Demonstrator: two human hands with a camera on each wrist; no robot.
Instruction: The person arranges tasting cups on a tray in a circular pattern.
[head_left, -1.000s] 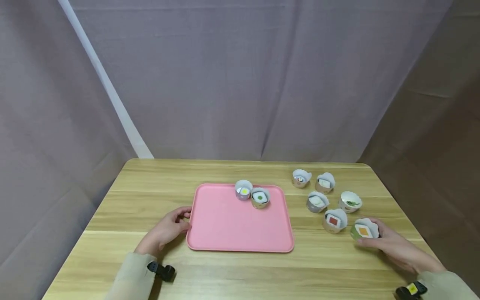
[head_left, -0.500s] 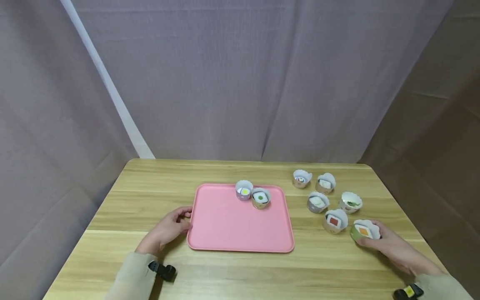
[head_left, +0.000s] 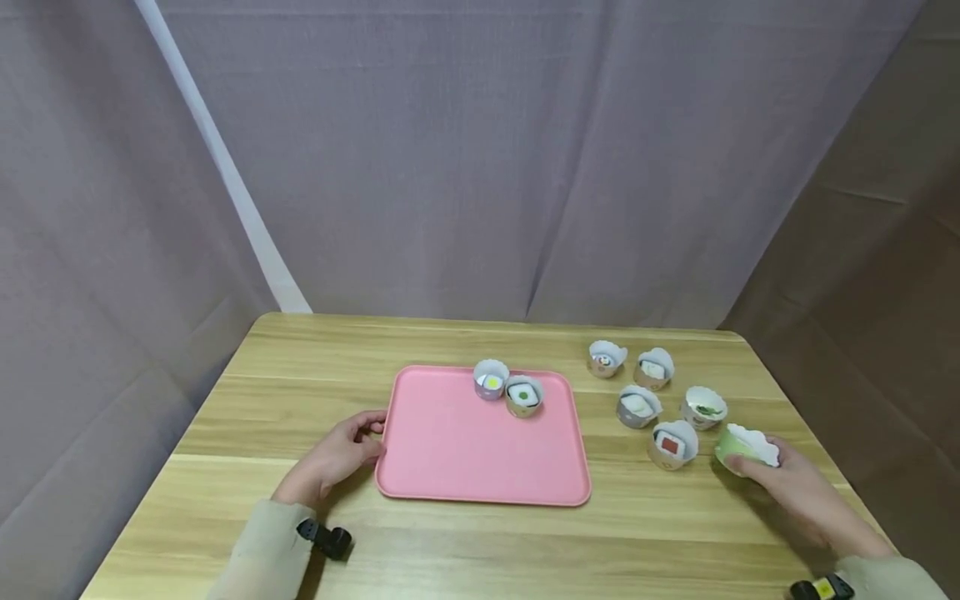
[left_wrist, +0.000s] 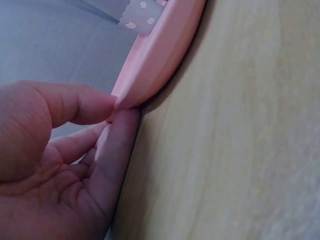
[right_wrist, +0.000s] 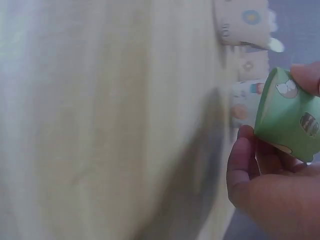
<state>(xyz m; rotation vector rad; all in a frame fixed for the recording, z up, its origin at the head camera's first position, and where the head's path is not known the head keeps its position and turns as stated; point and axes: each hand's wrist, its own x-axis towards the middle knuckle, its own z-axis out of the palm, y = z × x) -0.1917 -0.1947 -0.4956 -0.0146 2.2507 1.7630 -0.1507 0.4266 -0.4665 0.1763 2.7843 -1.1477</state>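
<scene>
"Gray curtains (head_left: pixel 375 167) are hanging behind the tabletop (head_left: pixel 465 542). Where is the right hand (head_left: pixel 806 492) holding the green cup (right_wrist: pixel 287 117)?"

"Tilted, well right of the pink tray (head_left: pixel 480 450)."

"And the left hand (head_left: pixel 337 457)?"

"Pinching the tray's left rim; the tray's long axis is running toward the cup."

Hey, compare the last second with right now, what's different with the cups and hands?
The right hand, already holding the green paper cup, has lifted it off the table and tilted it; the orange-marked piece inside no longer shows. Unchanged: the left hand pinches the edge of the pink tray, and the other cups stand where they were.
</scene>
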